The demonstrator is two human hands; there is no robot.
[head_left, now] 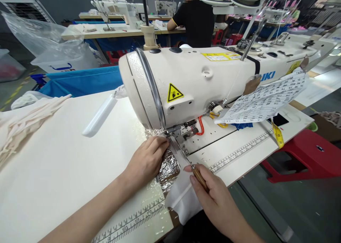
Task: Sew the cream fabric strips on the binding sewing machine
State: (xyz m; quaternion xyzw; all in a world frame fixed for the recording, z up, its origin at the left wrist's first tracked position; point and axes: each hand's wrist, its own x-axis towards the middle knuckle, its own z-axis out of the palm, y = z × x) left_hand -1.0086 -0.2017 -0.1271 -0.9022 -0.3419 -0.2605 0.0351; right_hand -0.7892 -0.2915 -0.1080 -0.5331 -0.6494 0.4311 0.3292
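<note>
A white sewing machine (170, 90) stands in front of me, its needle area partly hidden by my fingers. My left hand (149, 156) is at the presser foot, fingers closed on the edge of a white fabric piece (183, 198). That fabric runs from the foot over the table's front edge. My right hand (210, 189) is wrapped round the wooden handle of an awl (198, 175). Its thin metal shaft points up and left, with the tip close to my left fingertips and the foot. Crinkled silver foil (169, 166) covers the machine bed beneath my left hand.
Printed measuring scales (141, 220) mark the white table. Pale fabric (23, 125) lies at the left, near a white plastic piece (99, 115). A printed sheet (263, 97) hangs on the machine. A red stool (306, 157) stands right. A person (198, 19) sits beyond.
</note>
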